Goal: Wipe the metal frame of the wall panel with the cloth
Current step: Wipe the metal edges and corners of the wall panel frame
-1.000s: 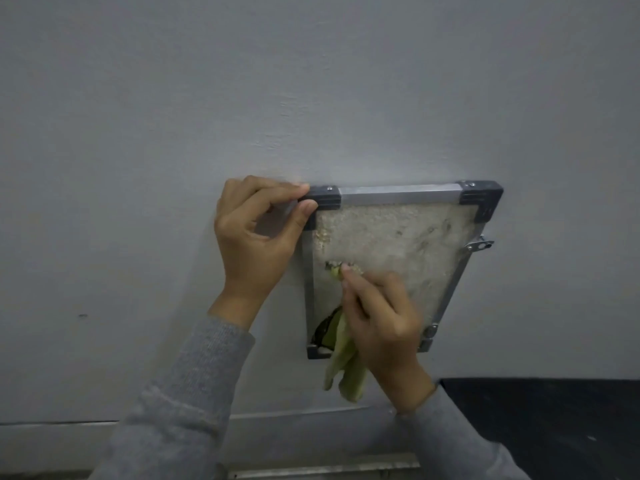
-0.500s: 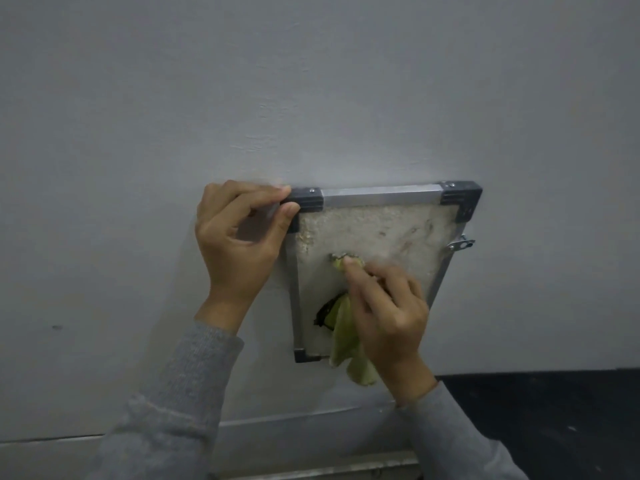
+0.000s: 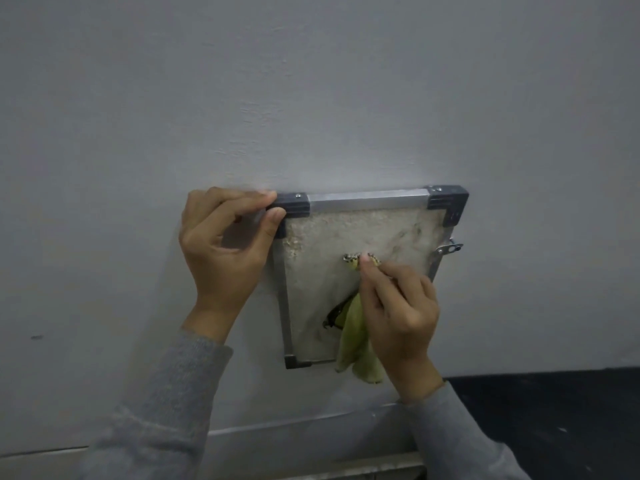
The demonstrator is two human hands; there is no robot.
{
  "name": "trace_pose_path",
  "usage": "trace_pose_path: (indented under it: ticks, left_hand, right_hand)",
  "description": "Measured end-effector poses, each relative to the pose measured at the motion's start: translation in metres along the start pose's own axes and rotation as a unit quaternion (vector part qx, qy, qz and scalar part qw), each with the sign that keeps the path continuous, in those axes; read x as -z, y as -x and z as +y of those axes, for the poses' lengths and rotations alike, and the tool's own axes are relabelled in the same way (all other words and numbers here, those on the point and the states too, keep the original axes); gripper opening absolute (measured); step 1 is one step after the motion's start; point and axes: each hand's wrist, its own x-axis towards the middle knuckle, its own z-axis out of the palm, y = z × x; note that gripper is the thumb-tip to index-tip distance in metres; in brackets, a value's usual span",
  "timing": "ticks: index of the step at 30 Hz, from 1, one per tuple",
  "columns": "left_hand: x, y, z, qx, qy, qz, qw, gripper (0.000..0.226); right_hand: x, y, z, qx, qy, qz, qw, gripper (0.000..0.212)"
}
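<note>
A small wall panel (image 3: 329,244) with a grimy grey face hangs on the wall. Its metal frame (image 3: 367,199) has dark plastic corner caps. My left hand (image 3: 221,251) pinches the frame's top left corner between thumb and fingers. My right hand (image 3: 398,313) holds a yellow-green cloth (image 3: 356,344) and presses its dirty tip against the middle of the panel face. The rest of the cloth hangs down past the frame's bottom edge. My right hand hides the frame's lower right part.
A metal latch tab (image 3: 449,248) sticks out from the frame's right side. The grey wall (image 3: 311,98) fills the view. A pale skirting strip (image 3: 294,431) runs below the panel, and a dark floor (image 3: 554,420) lies at the lower right.
My right hand and the cloth tip have shifted to the right across the panel face. My left hand keeps its grip on the top left corner.
</note>
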Motion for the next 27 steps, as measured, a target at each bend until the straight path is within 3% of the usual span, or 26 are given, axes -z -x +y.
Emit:
trace_pose_path:
  ticks: [5,12,20,23,27]
  left_hand:
    - [0.001,0.0,0.0,-0.008,0.001,-0.001,1.0,0.009]
    - [0.001,-0.004,0.005,0.016,-0.017,-0.015,1.0,0.008]
    - [0.0,-0.032,0.029,-0.101,-0.13,-0.101,0.981,0.016]
    - [-0.023,-0.034,0.039,-0.151,-0.12,-0.156,0.969,0.018]
    - [-0.035,-0.03,0.031,-0.172,-0.114,-0.117,0.971,0.015]
  right_hand:
    - [0.001,-0.034,0.004,-0.032,-0.038,0.072,0.996,0.005]
    - [-0.007,0.0,-0.003,-0.019,-0.03,0.001,0.999,0.002]
    - [0.004,0.007,-0.001,-0.051,-0.065,-0.041,0.996,0.009]
    - [0.01,0.002,0.002,-0.078,-0.079,0.005,0.994,0.013]
    - [0.016,-0.017,0.018,-0.102,-0.054,0.084,0.99,0.014]
